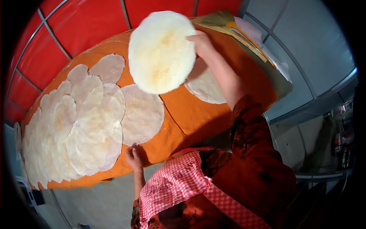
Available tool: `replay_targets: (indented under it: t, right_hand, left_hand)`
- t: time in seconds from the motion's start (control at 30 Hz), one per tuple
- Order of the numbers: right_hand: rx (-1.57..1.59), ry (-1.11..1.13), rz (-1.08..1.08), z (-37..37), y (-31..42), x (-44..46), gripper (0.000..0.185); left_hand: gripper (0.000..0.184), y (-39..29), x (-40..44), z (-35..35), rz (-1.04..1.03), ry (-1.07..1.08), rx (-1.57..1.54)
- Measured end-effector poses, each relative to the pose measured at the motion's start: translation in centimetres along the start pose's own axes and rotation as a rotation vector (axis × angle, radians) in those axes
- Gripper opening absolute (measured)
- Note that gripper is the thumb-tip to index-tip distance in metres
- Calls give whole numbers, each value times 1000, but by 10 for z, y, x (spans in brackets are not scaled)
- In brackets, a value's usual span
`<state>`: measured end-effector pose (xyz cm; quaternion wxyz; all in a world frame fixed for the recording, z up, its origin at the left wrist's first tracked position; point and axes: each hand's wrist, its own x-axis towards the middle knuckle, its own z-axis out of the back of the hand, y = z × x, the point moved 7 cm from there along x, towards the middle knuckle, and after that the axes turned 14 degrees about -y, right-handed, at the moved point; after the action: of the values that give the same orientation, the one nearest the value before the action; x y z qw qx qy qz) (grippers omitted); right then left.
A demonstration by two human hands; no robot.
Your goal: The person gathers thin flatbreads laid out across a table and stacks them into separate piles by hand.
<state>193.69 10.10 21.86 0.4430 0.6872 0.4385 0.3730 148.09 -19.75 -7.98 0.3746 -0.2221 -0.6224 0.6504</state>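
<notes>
My right hand (200, 42) is closed on the right edge of a large, round, pale flatbread (162, 53), which is raised over the orange cloth (183, 110). Down at the cloth's near edge, my left hand (134, 157) has its fingers curled beside the lower edge of a thin round sheet (142, 114); whether it grips that edge is unclear. Many thin round sheets (91, 129) overlap on the left part of the cloth. Another round sheet (207, 86) lies under my right forearm, partly hidden by the raised flatbread and the arm.
A brush-like object with a yellow handle (248, 37) and a woven strip lie at the back right, beside white material (253, 30). Red panels (91, 23) stand behind the cloth, grey-blue panels (305, 45) to the right. Shelved items show at the far right.
</notes>
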Motion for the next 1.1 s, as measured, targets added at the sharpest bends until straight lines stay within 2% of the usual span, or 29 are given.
replay_targets:
  t: [0.07,0.1,0.13,0.2,0.23,0.33,0.43,0.47,0.5,0.57,0.6,0.63,0.73,0.83,0.97,1.07,1.1]
  right_hand:
    - [103,5,-32,68,-49,31,45]
    - [54,-123,-69,101,-80,39,45]
    - [145,-161,-168,137,-124,49,46]
    - [-298,-398,-209,171,-137,-7,38]
    - [-364,-702,-475,218,-190,-6,30]
    - [-1005,-679,573,191,-175,-37,18]
    - [-834,-105,506,108,-206,-97,17]
    - [-621,147,440,80,-255,-107,10]
    - [-766,276,502,22,-228,-145,4]
    - [-722,520,257,-47,-255,-186,5]
    - [-645,602,414,-80,-257,-202,4]
    - [-712,693,404,-109,-266,-215,7]
    - [-700,853,636,-191,-311,-241,15]
    - [-836,923,804,-257,-302,-272,26]
    - [-1004,935,1079,-297,-309,-288,33]
    - [-990,1157,921,-315,-347,-266,32]
    - [-1244,1226,531,-329,-310,-257,28]
  left_hand:
    - [9,-10,-7,-1,-243,9,211]
    - [11,-5,-9,-5,-247,-4,179]
    - [12,-22,-12,-7,-283,-21,217]
    - [12,-30,-13,-8,-310,-36,335]
    - [12,-29,-13,-7,-290,-36,338]
    - [14,-23,-12,-8,-294,-48,322]
    - [15,-43,-14,-12,-334,-60,439]
    - [13,-49,-14,-14,-348,-45,428]
    - [13,-50,-13,-13,-350,-55,420]
    - [12,-49,-12,-11,-340,-64,402]
    - [12,-51,-11,-11,-347,-67,385]
    - [12,-53,-11,-11,-349,-73,378]
    - [14,-52,-11,-10,-374,-74,409]
    - [13,-56,-10,-8,-417,-86,426]
    - [13,-57,-8,-1,-424,-89,380]
    - [12,-58,-8,3,-398,-99,339]
    - [13,-55,-8,4,-377,-103,332]
